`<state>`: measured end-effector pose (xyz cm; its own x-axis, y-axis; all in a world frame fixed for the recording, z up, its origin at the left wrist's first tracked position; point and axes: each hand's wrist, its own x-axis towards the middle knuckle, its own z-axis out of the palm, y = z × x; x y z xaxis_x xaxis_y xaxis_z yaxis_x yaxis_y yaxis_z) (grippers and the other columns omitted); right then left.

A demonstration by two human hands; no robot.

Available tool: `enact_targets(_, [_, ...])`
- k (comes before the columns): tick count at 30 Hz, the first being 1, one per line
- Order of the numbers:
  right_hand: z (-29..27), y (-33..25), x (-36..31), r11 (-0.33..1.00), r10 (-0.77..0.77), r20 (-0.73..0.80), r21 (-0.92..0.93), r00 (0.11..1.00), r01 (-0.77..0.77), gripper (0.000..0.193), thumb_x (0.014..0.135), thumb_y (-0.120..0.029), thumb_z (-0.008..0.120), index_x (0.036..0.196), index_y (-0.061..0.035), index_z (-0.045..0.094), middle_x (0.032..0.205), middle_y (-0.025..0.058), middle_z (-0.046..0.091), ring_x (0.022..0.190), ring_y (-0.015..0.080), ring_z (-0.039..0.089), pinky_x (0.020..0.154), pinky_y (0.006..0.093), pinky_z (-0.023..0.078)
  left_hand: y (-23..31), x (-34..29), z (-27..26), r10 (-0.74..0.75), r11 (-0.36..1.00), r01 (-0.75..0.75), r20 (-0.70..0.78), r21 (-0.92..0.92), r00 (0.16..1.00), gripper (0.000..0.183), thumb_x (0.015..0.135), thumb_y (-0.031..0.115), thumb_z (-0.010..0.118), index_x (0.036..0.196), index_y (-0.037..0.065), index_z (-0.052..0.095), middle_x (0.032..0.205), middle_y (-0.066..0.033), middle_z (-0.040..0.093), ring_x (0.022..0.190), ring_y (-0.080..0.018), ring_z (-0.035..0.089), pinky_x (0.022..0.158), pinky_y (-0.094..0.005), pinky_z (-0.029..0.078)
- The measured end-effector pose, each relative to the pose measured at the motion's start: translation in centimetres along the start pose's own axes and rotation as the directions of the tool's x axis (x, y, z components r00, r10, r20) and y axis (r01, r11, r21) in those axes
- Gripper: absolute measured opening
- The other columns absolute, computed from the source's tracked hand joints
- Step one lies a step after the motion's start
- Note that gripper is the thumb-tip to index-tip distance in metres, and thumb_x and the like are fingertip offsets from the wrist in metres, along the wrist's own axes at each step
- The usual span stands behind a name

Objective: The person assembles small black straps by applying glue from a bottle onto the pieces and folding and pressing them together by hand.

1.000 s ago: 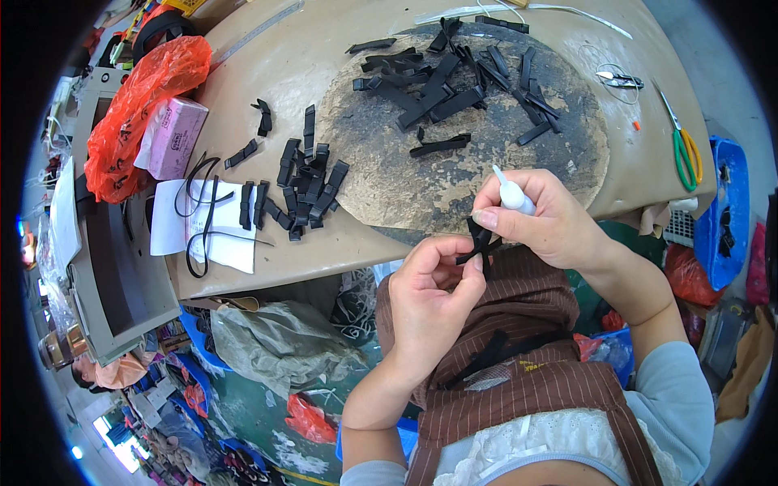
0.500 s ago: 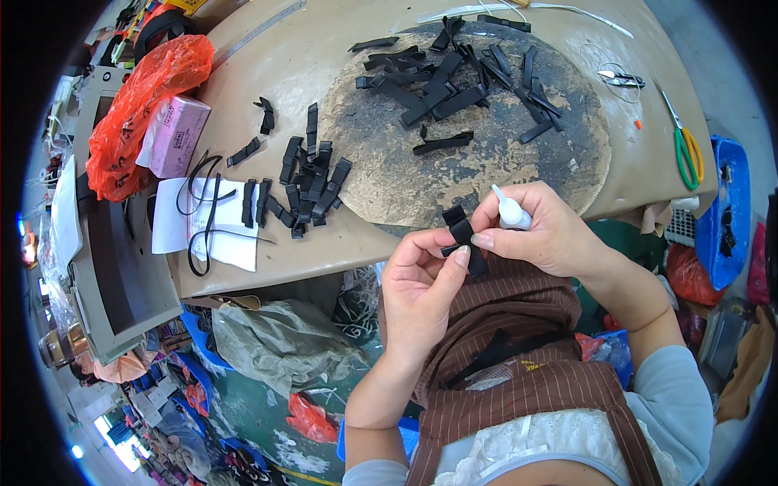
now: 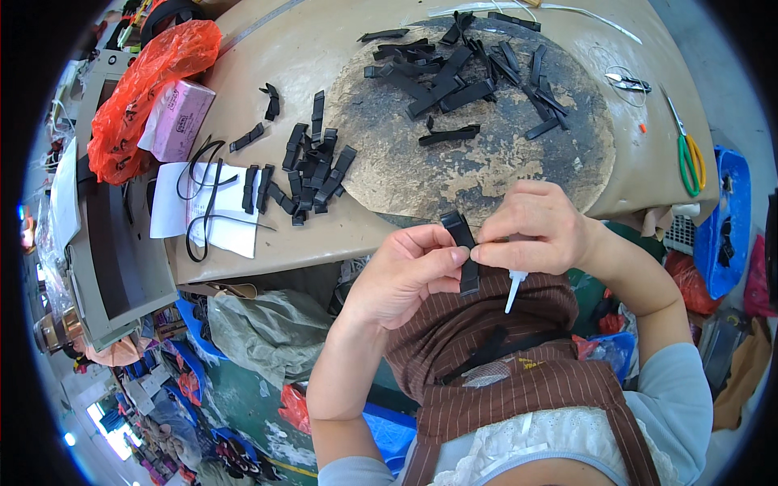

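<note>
My left hand pinches a black ribbon bow between thumb and fingers, just off the near table edge and above my lap. Closed around a small white glue bottle, my right hand covers most of it; the thin nozzle points down below the fingers. Its thumb and fingertip also meet the bow's right edge. Beyond my hands a heap of black ribbon pieces covers the far part of a round worn board. Left of the board lies a cluster of folded black bows.
White paper with a loose black strip lies at the table's left, near a pink tissue box and a red plastic bag. On the right are scissors, small snippers and a blue tray.
The glue bottle has turned in my right hand, its nozzle swinging from up to down. The bow now hangs straighter between both hands, and my left forearm has shifted left.
</note>
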<state>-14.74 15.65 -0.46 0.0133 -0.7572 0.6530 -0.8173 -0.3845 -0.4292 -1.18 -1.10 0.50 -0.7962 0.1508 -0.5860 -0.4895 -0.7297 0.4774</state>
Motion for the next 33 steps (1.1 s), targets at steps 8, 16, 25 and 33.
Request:
enact_targets(8, [-2.4, -3.5, -0.4, 0.538, 0.724, 0.24, 0.39, 0.646, -0.747, 0.032, 0.079, -0.008, 0.06, 0.109, -0.0003, 0.052, 0.094, 0.0093, 0.052, 0.078, 0.0208, 0.056, 0.069, 0.0291, 0.045, -1.2, -0.8, 0.5, 0.505, 0.828, -0.421, -0.166, 0.371, 0.847, 0.01, 0.081, 0.001, 0.061, 0.09, -0.002, 0.06, 0.08, -0.0039, 0.062, 0.07, -0.0069, 0.058, 0.064, -0.0203, 0.049])
enact_targets(16, [-3.4, -6.3, 1.3, 0.567, 0.768, 0.21, 0.213, 0.604, -0.795, 0.032, 0.077, -0.009, 0.063, 0.106, -0.0023, 0.052, 0.081, 0.013, 0.061, 0.065, 0.0244, 0.063, 0.056, 0.0293, 0.049, -1.7, -1.0, 1.0, 0.529, 0.812, -0.442, -0.163, 0.382, 0.832, 0.01, 0.081, -0.001, 0.06, 0.091, -0.003, 0.06, 0.082, -0.0039, 0.062, 0.071, -0.0063, 0.058, 0.065, -0.0196, 0.048])
enact_targets(25, [-2.5, -6.1, 2.0, 0.679, 0.714, 0.149, 0.091, 0.684, -0.729, 0.026, 0.078, -0.011, 0.061, 0.1, -0.0023, 0.052, 0.071, 0.0122, 0.06, 0.055, 0.0255, 0.061, 0.049, 0.0322, 0.049, -2.0, -1.3, 1.5, 0.551, 0.796, -0.453, -0.173, 0.401, 0.816, 0.01, 0.081, -0.002, 0.06, 0.09, -0.004, 0.058, 0.081, -0.0027, 0.061, 0.071, -0.0053, 0.057, 0.066, -0.0184, 0.047])
enact_targets(33, [-3.1, -6.0, 2.1, 0.654, 0.742, 0.13, 0.071, 0.657, -0.753, 0.025, 0.077, -0.011, 0.061, 0.099, -0.0021, 0.053, 0.069, 0.0123, 0.06, 0.054, 0.0261, 0.061, 0.049, 0.0322, 0.048, -1.9, -1.2, 1.3, 0.564, 0.781, -0.459, -0.163, 0.422, 0.81, 0.009, 0.081, -0.002, 0.06, 0.09, -0.003, 0.058, 0.081, -0.0025, 0.061, 0.071, -0.0052, 0.057, 0.065, -0.0183, 0.047])
